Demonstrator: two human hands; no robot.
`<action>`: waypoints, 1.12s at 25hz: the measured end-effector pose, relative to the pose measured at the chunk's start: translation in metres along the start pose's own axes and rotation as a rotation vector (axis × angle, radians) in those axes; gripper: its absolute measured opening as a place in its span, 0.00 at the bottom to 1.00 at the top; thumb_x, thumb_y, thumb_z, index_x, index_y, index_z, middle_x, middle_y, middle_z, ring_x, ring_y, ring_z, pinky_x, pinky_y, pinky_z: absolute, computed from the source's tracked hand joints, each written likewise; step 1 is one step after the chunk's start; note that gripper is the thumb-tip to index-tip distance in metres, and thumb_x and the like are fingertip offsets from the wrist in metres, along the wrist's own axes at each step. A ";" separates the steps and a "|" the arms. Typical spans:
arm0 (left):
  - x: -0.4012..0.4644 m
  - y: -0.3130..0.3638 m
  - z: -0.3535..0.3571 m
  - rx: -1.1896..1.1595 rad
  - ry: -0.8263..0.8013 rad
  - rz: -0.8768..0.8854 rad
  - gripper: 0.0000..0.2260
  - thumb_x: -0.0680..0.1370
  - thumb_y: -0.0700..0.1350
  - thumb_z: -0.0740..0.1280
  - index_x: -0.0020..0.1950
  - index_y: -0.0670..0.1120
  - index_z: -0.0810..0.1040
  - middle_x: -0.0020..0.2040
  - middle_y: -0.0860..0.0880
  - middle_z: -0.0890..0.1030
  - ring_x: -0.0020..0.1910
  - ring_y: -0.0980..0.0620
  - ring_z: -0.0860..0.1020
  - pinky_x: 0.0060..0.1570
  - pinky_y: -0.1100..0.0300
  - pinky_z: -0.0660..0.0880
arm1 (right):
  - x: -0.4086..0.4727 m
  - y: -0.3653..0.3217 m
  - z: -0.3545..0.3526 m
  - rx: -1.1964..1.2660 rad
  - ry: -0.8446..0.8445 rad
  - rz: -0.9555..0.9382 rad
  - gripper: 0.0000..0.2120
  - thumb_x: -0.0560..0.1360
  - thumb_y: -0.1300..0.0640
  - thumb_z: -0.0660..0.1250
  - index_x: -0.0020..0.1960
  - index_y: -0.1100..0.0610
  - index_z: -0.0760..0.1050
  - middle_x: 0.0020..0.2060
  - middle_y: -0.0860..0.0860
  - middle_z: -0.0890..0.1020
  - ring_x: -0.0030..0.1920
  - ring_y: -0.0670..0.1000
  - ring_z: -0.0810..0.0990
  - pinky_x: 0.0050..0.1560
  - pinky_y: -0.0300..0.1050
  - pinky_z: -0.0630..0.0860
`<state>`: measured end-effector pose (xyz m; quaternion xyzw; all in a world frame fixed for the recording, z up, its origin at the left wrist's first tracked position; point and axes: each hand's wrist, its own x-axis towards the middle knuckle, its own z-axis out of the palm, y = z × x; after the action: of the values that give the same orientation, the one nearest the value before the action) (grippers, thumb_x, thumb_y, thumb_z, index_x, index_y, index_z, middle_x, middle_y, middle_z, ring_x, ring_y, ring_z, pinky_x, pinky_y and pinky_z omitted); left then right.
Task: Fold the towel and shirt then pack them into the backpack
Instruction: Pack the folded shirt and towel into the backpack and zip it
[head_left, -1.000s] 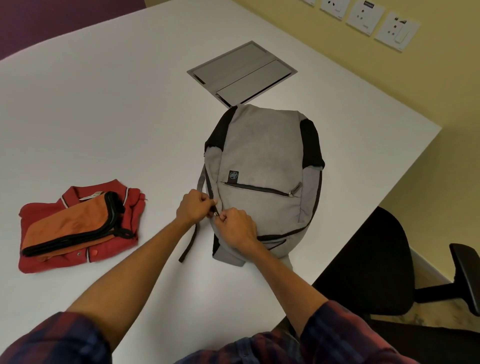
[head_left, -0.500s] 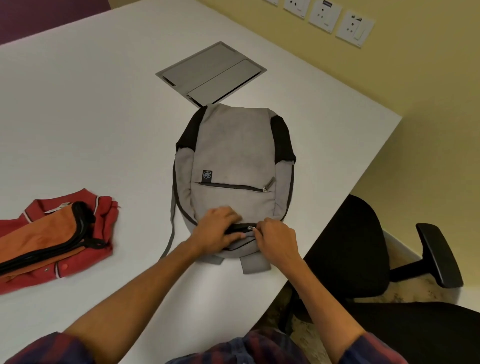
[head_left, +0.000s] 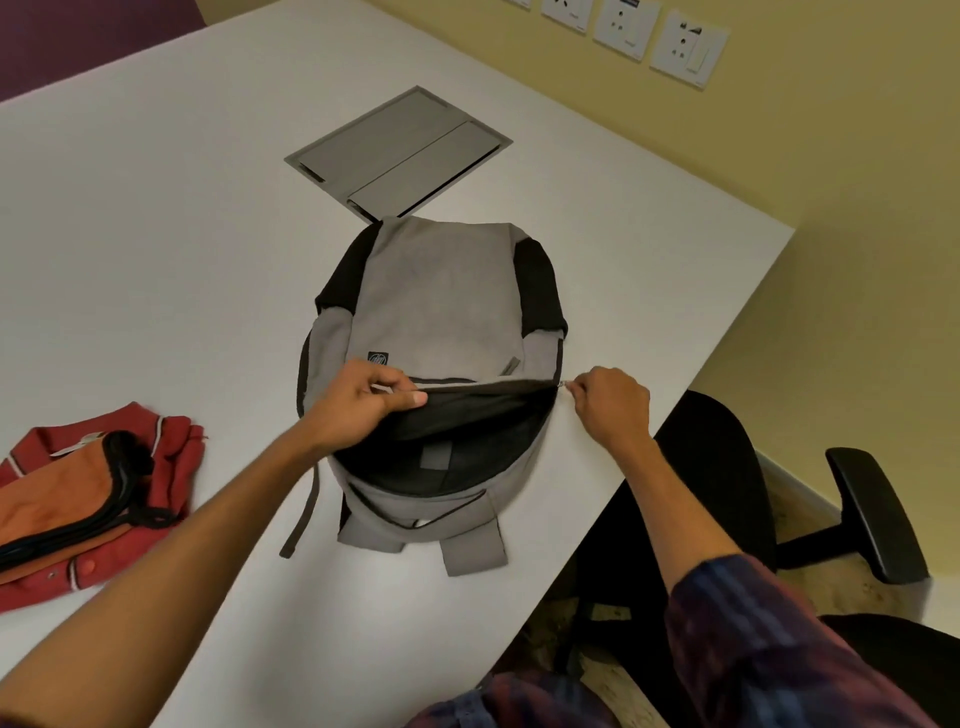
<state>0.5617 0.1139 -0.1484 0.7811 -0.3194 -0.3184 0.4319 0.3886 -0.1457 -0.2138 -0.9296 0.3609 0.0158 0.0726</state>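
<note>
The grey backpack (head_left: 441, 312) lies flat on the white table (head_left: 156, 234), its main compartment unzipped and its dark lining (head_left: 467, 431) showing. My left hand (head_left: 358, 402) grips the upper edge of the opening on the left side. My right hand (head_left: 613, 402) pinches the zipper pull at the bag's right side. The folded red shirt (head_left: 171, 447) lies at the left, and the folded orange towel (head_left: 57, 499) with black trim rests on top of it.
A grey cable hatch (head_left: 400, 150) is set into the table behind the backpack. A black office chair (head_left: 727, 493) stands at the table's right edge, its armrest (head_left: 878, 514) sticking out. Wall sockets (head_left: 680, 47) line the yellow wall.
My right hand has pulled the zipper from the bag's near middle round to its right side. The main compartment now gapes. My left hand moved up to hold the opening's edge.
</note>
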 end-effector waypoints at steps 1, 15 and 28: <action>0.001 0.003 -0.006 -0.034 0.035 -0.017 0.07 0.75 0.42 0.71 0.37 0.50 0.84 0.37 0.53 0.84 0.40 0.57 0.81 0.40 0.71 0.75 | 0.014 0.002 0.003 0.001 0.009 0.008 0.18 0.82 0.49 0.57 0.46 0.57 0.82 0.40 0.54 0.83 0.39 0.55 0.79 0.34 0.43 0.64; -0.016 -0.036 0.015 0.067 -0.172 -0.171 0.04 0.76 0.41 0.69 0.46 0.42 0.83 0.45 0.46 0.84 0.48 0.50 0.81 0.56 0.58 0.75 | 0.034 -0.048 0.006 0.142 0.165 -0.189 0.11 0.75 0.63 0.62 0.53 0.63 0.80 0.50 0.59 0.82 0.47 0.59 0.80 0.47 0.50 0.71; -0.139 -0.115 -0.054 -0.069 0.388 -0.283 0.06 0.77 0.37 0.66 0.46 0.43 0.83 0.43 0.50 0.85 0.44 0.54 0.83 0.48 0.66 0.76 | -0.081 -0.267 0.020 0.472 -0.125 -0.734 0.13 0.77 0.56 0.63 0.59 0.56 0.79 0.53 0.52 0.83 0.50 0.53 0.81 0.51 0.48 0.77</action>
<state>0.5464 0.2954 -0.1954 0.8494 -0.1067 -0.2303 0.4628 0.5089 0.1063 -0.1937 -0.9515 -0.0045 -0.0378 0.3053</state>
